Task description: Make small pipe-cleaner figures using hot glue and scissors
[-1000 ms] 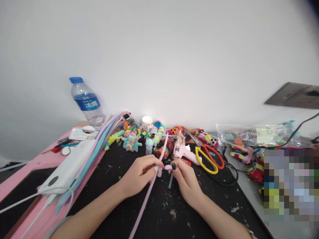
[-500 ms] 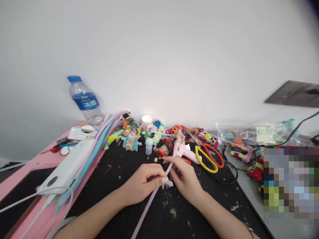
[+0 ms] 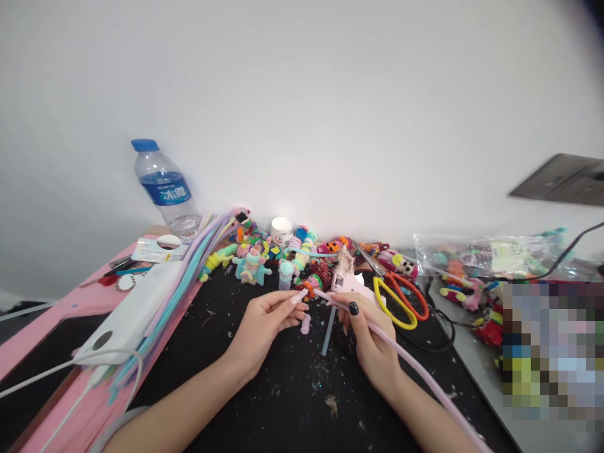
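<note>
My left hand pinches a short piece of pale purple chenille stem, whose lower end hangs below the fingers. Across a small gap, my right hand is closed on a long pale purple chenille stem; its tip points at the left fingers and the rest trails over the right forearm. Behind the right hand lies a pink glue gun, partly covered by that hand. A translucent glue stick shows beneath it, over the black mat.
Colourful chenille figures and a white cup line the wall. Yellow-and-orange scissors lie right. Pastel stems, a white power strip or box and a water bottle are left. A plastic bag lies far right.
The long stem has swung from below the hands over to the right forearm, now in my right hand. My hands have parted slightly, a short piece staying in the left. The glue stick has come into view.
</note>
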The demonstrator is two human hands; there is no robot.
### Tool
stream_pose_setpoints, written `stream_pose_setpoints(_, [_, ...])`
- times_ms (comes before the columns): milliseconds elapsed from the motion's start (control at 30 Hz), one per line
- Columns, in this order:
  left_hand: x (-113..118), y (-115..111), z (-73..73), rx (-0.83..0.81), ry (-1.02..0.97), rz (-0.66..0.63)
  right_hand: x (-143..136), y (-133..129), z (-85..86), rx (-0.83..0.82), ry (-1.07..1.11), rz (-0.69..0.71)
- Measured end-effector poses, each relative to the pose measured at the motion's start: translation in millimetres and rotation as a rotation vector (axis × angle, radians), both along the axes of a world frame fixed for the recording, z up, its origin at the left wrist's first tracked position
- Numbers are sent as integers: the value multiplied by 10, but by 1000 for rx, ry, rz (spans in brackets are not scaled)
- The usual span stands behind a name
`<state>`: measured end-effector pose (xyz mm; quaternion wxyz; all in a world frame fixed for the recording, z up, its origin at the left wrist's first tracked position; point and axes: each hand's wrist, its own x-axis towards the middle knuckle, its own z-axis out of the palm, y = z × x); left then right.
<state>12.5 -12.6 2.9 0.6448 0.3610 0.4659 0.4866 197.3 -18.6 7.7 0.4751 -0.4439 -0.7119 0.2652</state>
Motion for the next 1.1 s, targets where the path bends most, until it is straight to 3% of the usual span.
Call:
stream_pose_setpoints(100, [31, -13, 9, -111, -86, -40, -33, -23, -31, -39, 109, -14])
stream_pose_setpoints(267, [44, -28, -20, -88, -93, -94, -75, -29, -90, -220, 266, 0])
stream_pose_setpoints(433, [46, -48, -33, -80, -42, -121, -92, -8, -98, -337, 294, 19])
stream_pose_setpoints(767, [31, -35, 2, -30, -24, -159, -94, 40, -52, -370, 261, 9])
stream_pose_setpoints(867, [13, -5, 0, -42, -10, -88, -95, 35, -46, -348, 235, 7])
stream_pose_setpoints(1000, [-36, 35, 9, 26, -26, 136, -71, 27, -53, -276, 150, -45])
stream_pose_setpoints(1100, [-38, 15, 26, 80, -86, 131, -50, 34, -72, -188, 33, -39])
